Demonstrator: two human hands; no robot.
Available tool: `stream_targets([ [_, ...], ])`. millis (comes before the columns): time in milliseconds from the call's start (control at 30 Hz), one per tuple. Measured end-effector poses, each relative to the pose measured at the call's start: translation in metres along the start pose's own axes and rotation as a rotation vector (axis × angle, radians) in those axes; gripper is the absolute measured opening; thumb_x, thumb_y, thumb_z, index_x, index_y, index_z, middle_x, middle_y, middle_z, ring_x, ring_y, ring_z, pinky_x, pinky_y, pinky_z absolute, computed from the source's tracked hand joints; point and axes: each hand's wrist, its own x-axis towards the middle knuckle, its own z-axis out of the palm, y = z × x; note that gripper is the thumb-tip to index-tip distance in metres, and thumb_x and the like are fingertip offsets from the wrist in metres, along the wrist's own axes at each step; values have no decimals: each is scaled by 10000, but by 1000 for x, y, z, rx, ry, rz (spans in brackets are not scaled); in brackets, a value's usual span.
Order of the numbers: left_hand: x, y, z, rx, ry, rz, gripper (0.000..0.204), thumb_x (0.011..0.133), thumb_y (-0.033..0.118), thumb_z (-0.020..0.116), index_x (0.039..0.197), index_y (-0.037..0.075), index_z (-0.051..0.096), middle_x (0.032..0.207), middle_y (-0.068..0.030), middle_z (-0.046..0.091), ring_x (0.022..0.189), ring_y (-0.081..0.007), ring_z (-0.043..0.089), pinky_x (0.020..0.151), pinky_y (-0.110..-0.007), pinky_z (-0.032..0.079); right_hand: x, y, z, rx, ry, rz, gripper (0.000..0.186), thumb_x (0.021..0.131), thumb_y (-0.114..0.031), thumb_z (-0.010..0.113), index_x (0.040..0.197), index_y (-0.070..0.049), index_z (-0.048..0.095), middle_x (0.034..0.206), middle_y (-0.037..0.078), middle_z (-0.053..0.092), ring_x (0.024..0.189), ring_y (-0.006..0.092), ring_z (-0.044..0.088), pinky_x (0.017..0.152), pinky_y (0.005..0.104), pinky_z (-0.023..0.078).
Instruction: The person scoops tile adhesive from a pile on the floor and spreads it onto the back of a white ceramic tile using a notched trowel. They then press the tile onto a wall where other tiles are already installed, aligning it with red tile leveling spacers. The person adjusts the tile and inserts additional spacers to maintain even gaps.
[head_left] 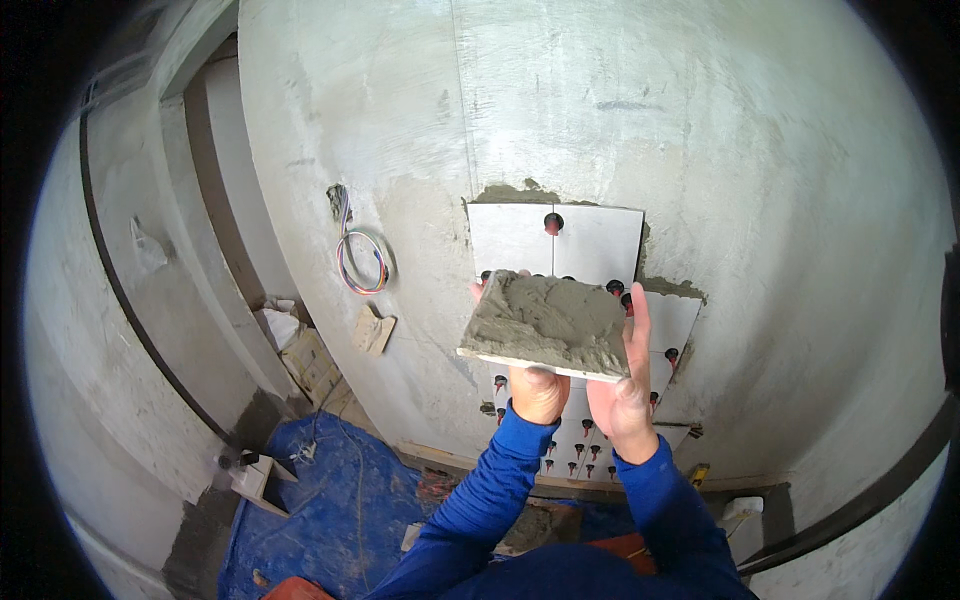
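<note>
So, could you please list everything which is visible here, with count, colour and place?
mortar-covered tile: one, white edge, grey mortar, centre
wall: one, grey, behind that tile
wall tiles: several, white, on the wall
tile clips: many, black and red, among the wall tiles
wire coil: one, multicoloured, left of the wall tiles
flat piece: one, tan, below the wire coil
doorway: one, grey, left
boxlike thing: one, tan, beside the doorway
tarp: one, blue, lower left
small object: one, yellow and black, lower right
sleeves: two, blue, bottom centre
left hand: one, bare, holding the mortar-covered tile's near edge
right hand: one, bare, along its right edge
</note>
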Motion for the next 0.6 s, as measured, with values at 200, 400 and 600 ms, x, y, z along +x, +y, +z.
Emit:
stream_targets([
  [200,54,14,2,7,45,226,1434,699,511,962,1691,112,6,1579,-151,401,1436,-316,427,1205,-486,361,35,3,7,-57,-84,36,1294,810,-558,859,1692,-182,-10,1657,165,281,1542,330,307,1272,539,250],
  [400,171,37,5,572,-32,316,1351,759,347,928,1662,-17,-10,1602,-310,334,1458,-392,378,1219,-510,320,11,-15,-36,-227,5,49,1206,851,-282,857,1681,-181,-11,1673,245,177,1550,417,271,1250,592,293],
  [600,234,11,6,1299,65,491,1541,587,595,950,1663,-2,21,1574,-476,186,1507,-584,214,1219,-607,274,-79,-29,-118,-365,283,243,801,1037,-127,565,1686,-159,98,1578,180,389,1288,286,577,1073,479,502],
])
